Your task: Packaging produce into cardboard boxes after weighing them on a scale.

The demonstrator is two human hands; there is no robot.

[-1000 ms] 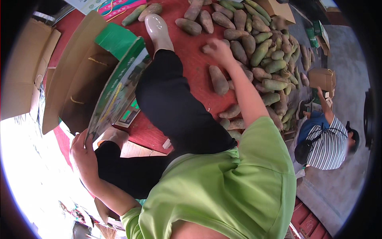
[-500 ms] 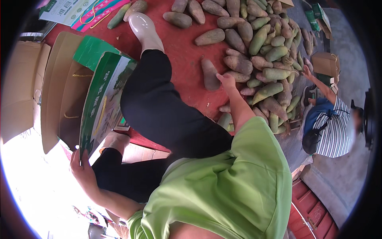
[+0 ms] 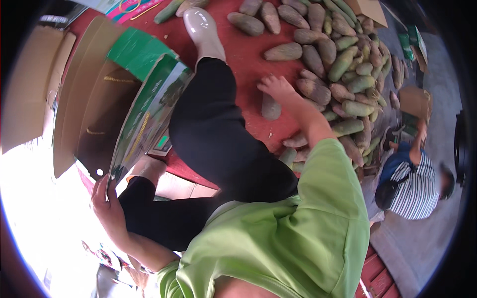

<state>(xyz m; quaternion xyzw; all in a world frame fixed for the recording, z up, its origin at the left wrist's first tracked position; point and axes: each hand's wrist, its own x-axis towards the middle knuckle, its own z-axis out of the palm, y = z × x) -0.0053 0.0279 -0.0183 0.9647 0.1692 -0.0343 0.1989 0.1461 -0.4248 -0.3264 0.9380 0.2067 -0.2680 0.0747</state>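
Observation:
My left hand (image 3: 108,208) is closed on the lower edge of a green printed cardboard box (image 3: 144,114), which stands open and tilted beside my leg. My right hand (image 3: 279,89) lies across the far end of a single muddy green radish (image 3: 271,108), its fingers curled over it. That radish rests on the red floor covering, apart from the big heap of radishes (image 3: 343,74) just to its right. The hand hides its upper end.
My booted leg (image 3: 203,32) stretches between box and radishes. A small scale (image 3: 161,144) shows beside the box. Another brown carton (image 3: 30,89) stands at far left. At right, a person in a striped shirt (image 3: 412,188) bends near a smaller carton (image 3: 416,102).
My right hand has moved from beside the lone radish to over its far end. My left hand still holds the box edge. The person at right has drawn an arm back from the heap.

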